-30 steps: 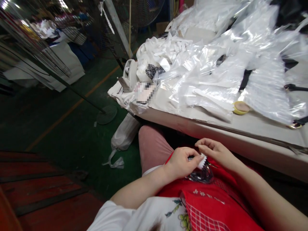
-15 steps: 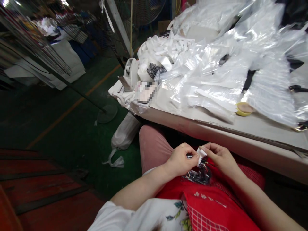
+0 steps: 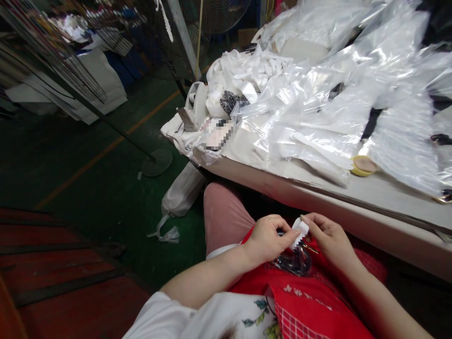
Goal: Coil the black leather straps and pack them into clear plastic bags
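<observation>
Above my lap, my left hand pinches one side of a small white strip with a zigzag-cut edge. The thumb and fingertips of my right hand grip its upper right corner. Just below the strip, a black coiled item in clear plastic rests on my red apron. A bit of gold-coloured metal shows near it, under my right fingers. My left hand partly hides this bundle, so its exact kind is unclear.
The table beside me carries heaped clear plastic bags, white strips, a tape dispenser and a yellow round container. A white wrapped roll lies on the floor near a stand's round base.
The white strip has turned and shows more of its flat face and toothed edge. Both hands keep hold of it, shifted slightly right in view as the camera moved.
</observation>
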Motion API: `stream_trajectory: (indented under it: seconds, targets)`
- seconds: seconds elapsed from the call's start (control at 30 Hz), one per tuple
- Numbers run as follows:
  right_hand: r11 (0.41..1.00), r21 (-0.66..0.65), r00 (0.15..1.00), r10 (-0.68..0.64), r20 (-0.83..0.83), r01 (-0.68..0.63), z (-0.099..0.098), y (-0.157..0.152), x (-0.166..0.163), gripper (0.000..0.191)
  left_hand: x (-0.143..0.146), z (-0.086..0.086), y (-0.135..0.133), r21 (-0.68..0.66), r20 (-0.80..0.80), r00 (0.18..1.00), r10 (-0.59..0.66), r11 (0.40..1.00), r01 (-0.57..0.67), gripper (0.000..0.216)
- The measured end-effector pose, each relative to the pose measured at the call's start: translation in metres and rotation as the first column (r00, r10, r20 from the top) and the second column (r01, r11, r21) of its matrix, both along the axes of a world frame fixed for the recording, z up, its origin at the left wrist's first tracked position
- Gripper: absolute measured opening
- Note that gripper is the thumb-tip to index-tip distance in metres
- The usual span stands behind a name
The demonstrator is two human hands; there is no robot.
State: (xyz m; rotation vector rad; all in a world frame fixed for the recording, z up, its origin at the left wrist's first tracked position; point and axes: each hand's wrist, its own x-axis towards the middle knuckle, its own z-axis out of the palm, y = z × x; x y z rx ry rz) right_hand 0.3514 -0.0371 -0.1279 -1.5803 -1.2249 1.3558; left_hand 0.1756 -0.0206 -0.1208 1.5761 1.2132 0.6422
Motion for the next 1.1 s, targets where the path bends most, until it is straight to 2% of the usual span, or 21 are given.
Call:
stream_trajectory:
  seconds: [0.13,0.3,0.4,0.5,0.57,0.63,0.7,0.73,0.77,0.8,0.87,0.93,0.97,1.03,1.1]
  targets:
    - [0.985,0.162,0.966,0.013,0.257,-0.057,0.011,-0.006,0.001,0.030,0.004,0.004,0.000,-0.059,-0.030,1.000,0.004,0.998,-0.006,0.039]
    - [0.963,0.253,0.938,0.004,0.347,-0.098,0.016,-0.009,0.001,0.028,0.007,0.002,0.002,-0.071,-0.031,0.999,0.019,0.997,-0.021,0.042]
    - [0.928,0.335,0.899,-0.003,0.438,-0.161,0.015,-0.012,0.002,0.025,0.007,-0.001,0.003,-0.083,-0.022,0.999,0.028,0.996,-0.030,0.042]
    - [0.838,0.447,0.802,-0.019,0.597,-0.313,0.016,-0.016,0.004,0.021,0.008,-0.003,0.003,-0.099,-0.027,0.999,0.025,0.995,-0.028,0.043]
    - [0.732,0.504,0.688,-0.065,0.723,-0.460,0.018,-0.020,0.004,0.021,0.008,-0.004,0.001,-0.077,-0.040,0.999,0.016,0.997,-0.019,0.040]
    - [0.627,0.498,0.574,-0.099,0.813,-0.599,0.021,-0.023,0.004,0.024,0.009,-0.004,-0.001,-0.042,-0.057,0.998,-0.002,0.999,0.000,0.034]
    - [0.570,0.466,0.512,-0.092,0.854,-0.676,0.025,-0.026,0.003,0.027,0.010,-0.003,-0.004,-0.016,-0.074,0.997,-0.018,1.000,0.017,0.031]
    - [0.565,0.464,0.513,-0.081,0.854,-0.683,0.026,-0.026,0.003,0.026,0.011,-0.002,-0.005,-0.016,-0.080,0.997,-0.024,1.000,0.023,0.032]
    - [0.582,0.474,0.540,-0.069,0.839,-0.661,0.028,-0.027,0.003,0.025,0.011,0.000,-0.006,-0.023,-0.085,0.996,-0.026,0.999,0.024,0.033]
    - [0.625,0.492,0.592,-0.058,0.804,-0.607,0.030,-0.026,0.003,0.022,0.011,0.001,-0.006,-0.030,-0.088,0.996,-0.021,0.999,0.019,0.035]
    - [0.766,0.491,0.734,-0.038,0.679,-0.415,0.032,-0.023,0.003,0.019,0.010,0.004,-0.007,-0.038,-0.092,0.996,-0.006,0.999,0.002,0.039]
    - [0.899,0.364,0.854,0.023,0.519,-0.246,0.030,-0.017,0.003,0.023,0.009,0.006,-0.005,-0.024,-0.098,0.995,0.008,1.000,-0.010,0.041]
    - [0.937,0.277,0.892,0.073,0.446,-0.215,0.028,-0.014,0.003,0.028,0.009,0.006,-0.004,-0.006,-0.106,0.994,0.001,1.000,-0.002,0.041]
    - [0.960,0.164,0.924,0.161,0.348,-0.229,0.025,-0.009,0.002,0.037,0.008,0.008,-0.004,0.067,-0.131,0.990,-0.054,0.996,0.063,0.039]
    - [0.956,0.214,0.924,0.112,0.366,-0.200,0.026,-0.008,0.000,0.043,0.008,0.008,-0.005,0.173,-0.174,0.977,-0.121,0.973,0.151,0.033]
